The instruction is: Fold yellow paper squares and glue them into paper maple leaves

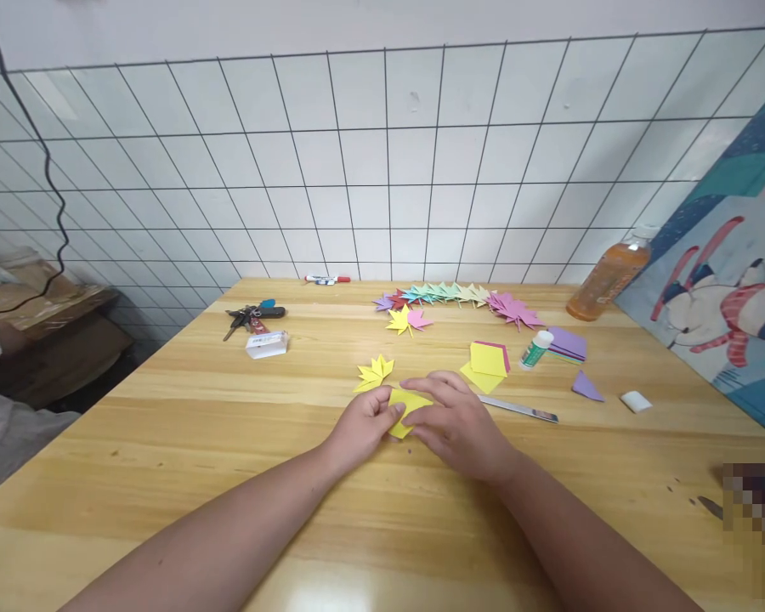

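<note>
My left hand [365,422] pinches the left side of a small yellow square of paper [400,425], its thumb lying on top. From the right, my right hand [454,418] curves its fingers over the same paper, the tips at its top and right edges. Just beyond the left hand lies a folded yellow paper star piece [376,372]. Right of the hands are yellow paper sheets [486,360] with a dark pink one under them. A thin metal strip, perhaps a ruler or blade [526,411], lies next to the right hand.
Toward the wall, folded paper pieces [450,294] form a colourful arc. On the right are a glue stick [536,349], purple paper [567,342], an eraser-like white block [636,401] and a leaning drink bottle [609,276]. Keys [253,318], a small white box [267,344] and a marker [327,280] lie left.
</note>
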{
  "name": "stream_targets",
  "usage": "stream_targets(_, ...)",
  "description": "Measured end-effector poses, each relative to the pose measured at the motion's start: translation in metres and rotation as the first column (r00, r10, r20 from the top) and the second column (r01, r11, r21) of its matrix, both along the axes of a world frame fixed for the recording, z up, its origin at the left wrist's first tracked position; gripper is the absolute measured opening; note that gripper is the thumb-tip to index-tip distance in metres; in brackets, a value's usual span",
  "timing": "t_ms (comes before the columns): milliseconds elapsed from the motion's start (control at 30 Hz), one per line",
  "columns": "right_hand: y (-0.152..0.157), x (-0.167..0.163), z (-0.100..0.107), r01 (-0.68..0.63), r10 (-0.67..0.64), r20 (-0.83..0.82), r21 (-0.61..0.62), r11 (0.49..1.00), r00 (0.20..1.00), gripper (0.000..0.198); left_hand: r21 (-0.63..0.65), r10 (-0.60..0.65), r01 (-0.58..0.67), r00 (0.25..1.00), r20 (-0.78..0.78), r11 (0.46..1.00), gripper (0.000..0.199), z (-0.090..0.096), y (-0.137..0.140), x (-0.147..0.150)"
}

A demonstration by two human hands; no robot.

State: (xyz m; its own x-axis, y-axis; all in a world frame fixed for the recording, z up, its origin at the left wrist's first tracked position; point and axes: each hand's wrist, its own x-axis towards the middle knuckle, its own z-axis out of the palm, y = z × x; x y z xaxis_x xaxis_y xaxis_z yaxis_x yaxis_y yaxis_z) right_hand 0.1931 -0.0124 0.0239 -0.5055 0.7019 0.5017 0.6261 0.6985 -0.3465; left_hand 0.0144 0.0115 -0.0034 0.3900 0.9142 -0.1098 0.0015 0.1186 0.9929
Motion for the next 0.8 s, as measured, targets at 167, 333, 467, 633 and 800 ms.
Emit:
stream_targets(167, 0.005, -0.007, -0.011, -0.009, -0.131, -0.294, -0.431, 0.902, 0.947, 0.007, 0.038, -0.064, 0.066, 0.997, -0.045, 0.997, 0.026, -0.001, -0.004, 0.003)
stream_targets(333, 0.008, -0.011, -0.021, -0.046, -0.327, -0.398, -0.691, 0.721, 0.857, 0.012, 0.102, -0.134, 0.14, 0.989, -0.061, 0.985, 0.039, 0.003, -0.006, 0.0)
stream_targets(467, 0.009, -0.01, -0.021, 0.063, -0.367, -0.373, -0.624, 0.779, 0.852, 0.011, 0.168, -0.151, 0.172, 0.98, -0.129, 0.971, 0.033, 0.002, -0.006, 0.0)
stream_targets(633, 0.009, -0.011, -0.02, 0.091, -0.391, -0.377, -0.613, 0.785, 0.84, 0.017, 0.122, -0.156, 0.173, 0.979, -0.134, 0.977, 0.032, 0.0, -0.005, 0.002)
stream_targets(800, 0.011, -0.009, -0.021, 0.099, -0.383, -0.364, -0.603, 0.792, 0.849, 0.02, 0.123, -0.141, 0.16, 0.978, -0.153, 0.979, 0.032, -0.002, -0.004, 0.002)
